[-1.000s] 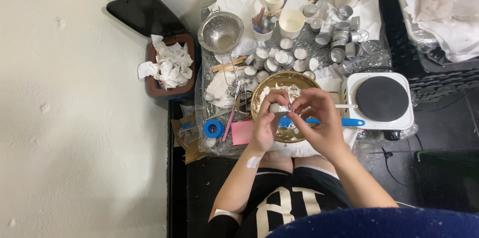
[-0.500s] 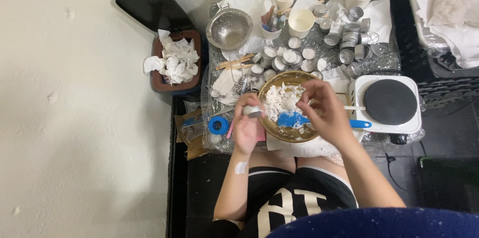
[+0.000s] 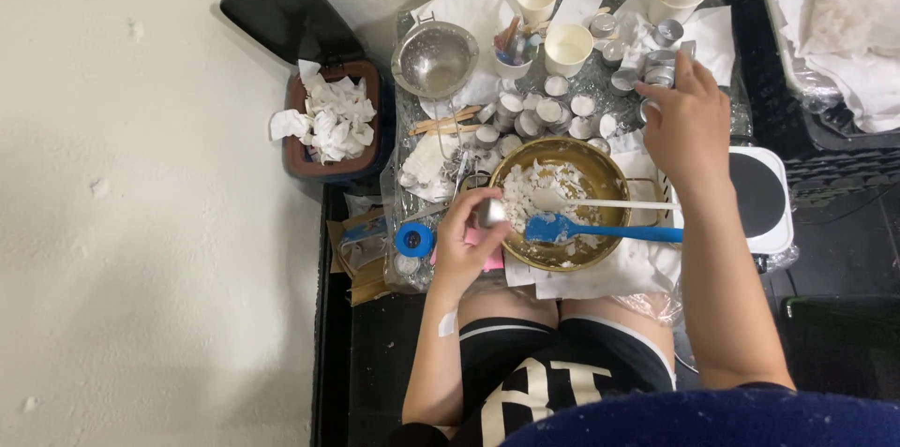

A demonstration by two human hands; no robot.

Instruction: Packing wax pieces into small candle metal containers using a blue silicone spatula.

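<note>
At the centre of the frame, just left of the brass bowl, the left hand is closed around a small silver tin cup, holding it at the bowl's rim. Up and to the right, the right hand stretches out with fingers spread and curled down over a cluster of small metal tins; it touches or nearly touches one, but whether it has a grip cannot be told.

Inside the bowl lie white wax flakes, with a blue spatula and a white stick resting across it, their handles pointing right. Behind the bowl stand more small tins with white fillings, wooden sticks, a metal strainer and several paper cups toward the top. A white hot plate sits at the right, mostly behind the forearm. A blue tape roll lies left of the left hand, and a brown bin of crumpled tissues stands at the upper left.

By the look of it, wax is being emptied out of tins into the bowl, one tin finished with and another being fetched. Any pick from that crowded cluster would call for a careful pinch on a single tin without toppling its neighbours.
</note>
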